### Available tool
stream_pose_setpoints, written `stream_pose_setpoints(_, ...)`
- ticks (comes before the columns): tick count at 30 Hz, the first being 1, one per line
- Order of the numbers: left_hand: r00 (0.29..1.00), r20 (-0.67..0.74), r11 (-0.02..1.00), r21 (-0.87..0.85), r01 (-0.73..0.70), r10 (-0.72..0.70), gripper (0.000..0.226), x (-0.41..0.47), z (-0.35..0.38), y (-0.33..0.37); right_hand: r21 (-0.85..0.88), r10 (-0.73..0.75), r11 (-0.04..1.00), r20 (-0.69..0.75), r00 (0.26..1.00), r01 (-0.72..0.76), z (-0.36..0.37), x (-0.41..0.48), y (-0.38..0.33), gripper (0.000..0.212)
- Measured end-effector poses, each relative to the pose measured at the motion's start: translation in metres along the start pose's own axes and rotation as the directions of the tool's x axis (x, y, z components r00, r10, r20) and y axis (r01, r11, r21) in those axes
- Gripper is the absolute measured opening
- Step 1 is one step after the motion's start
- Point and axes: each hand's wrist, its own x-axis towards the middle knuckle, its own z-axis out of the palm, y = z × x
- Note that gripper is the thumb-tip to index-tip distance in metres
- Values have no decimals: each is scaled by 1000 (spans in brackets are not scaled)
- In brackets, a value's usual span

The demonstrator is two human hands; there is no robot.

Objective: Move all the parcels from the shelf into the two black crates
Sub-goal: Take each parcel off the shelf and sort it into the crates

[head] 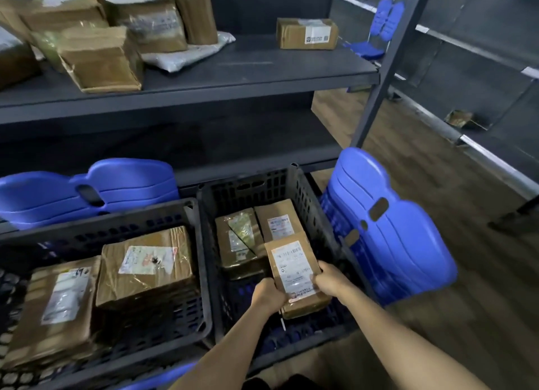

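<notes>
The parcels (145, 268) are brown cardboard under glossy, crinkled tape, with white paper labels. The crates (309, 202) are matt black perforated plastic; the shelf (233, 68) is matt dark grey metal. The chairs (393, 226) are smooth, shiny blue plastic.

The 2 bare forearms reach forward and down, drawing close together at the wrists. The left hand (267, 298) grips the near left edge of a parcel (290, 262); the right hand (332, 281) grips its right edge, fingers curled.
</notes>
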Motion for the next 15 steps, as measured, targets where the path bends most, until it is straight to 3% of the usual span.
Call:
stream_pose_setpoints(9,998,57,997,-74,32,-28,31,36,45,-17,-218,36,975,-18,999,-39,18,57,40,48)
stream_pose_setpoints(15,997,74,993,-115,10,-1,36,62,68,-21,-330,39,942,-56,998,-55,21,90,57,46)
